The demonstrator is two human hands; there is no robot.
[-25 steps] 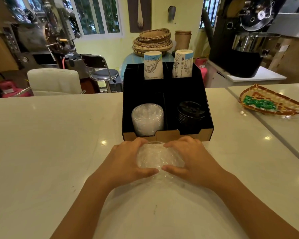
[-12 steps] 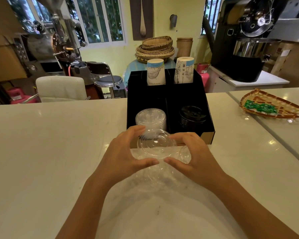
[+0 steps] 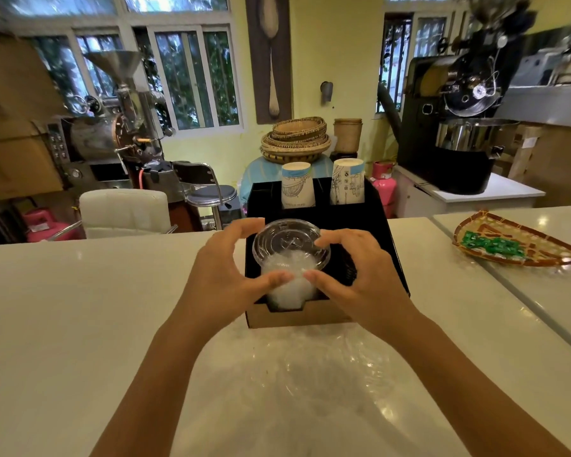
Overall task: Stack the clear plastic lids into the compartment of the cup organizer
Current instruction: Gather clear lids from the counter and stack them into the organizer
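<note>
- Clear lids [image 3: 290,255]: a nested stack, held over the front-left compartment of the black cup organizer [image 3: 389,245] on the counter [image 3: 80,308].
- Left hand [image 3: 225,275] and right hand [image 3: 353,275] each curl round the stack's rim — thumbs near side, fingers far side.
- Judged thin, light, slick, easily crushed — grip the rims only, gently, and keep the stack level.

White counter [image 3: 63,308], glossy, with crinkled clear wrap [image 3: 327,367] lying on it. Woven tray [image 3: 521,240] at right held green packets [image 3: 490,244]. Behind: stacked baskets [image 3: 295,140], white chair [image 3: 124,211], metal stool [image 3: 210,192], black roaster [image 3: 459,127], pink canister [image 3: 384,184].
</note>
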